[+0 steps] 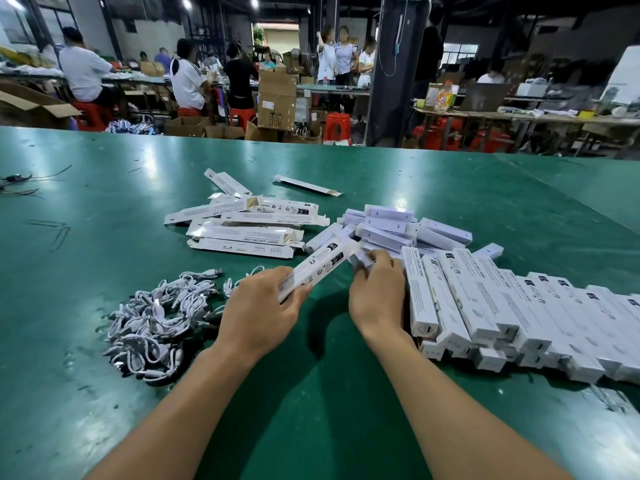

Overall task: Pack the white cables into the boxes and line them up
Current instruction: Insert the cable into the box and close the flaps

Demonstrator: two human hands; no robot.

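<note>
Steadying the box (322, 265) with my left hand (258, 306) in a curled grip while my right hand (375, 289) pinched its far end, I judged that end needed closing squarely, white cables (156, 313) lying heaped near-left on the bench (104, 209).

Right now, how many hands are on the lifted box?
2. The left hand grips the box at its near end; the right hand pinches its far end.

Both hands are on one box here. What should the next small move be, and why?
Likely tuck the far end flap shut. The left hand holds the box, the right hand pinches at its far end, and the row of boxes lies just to its right.
</note>
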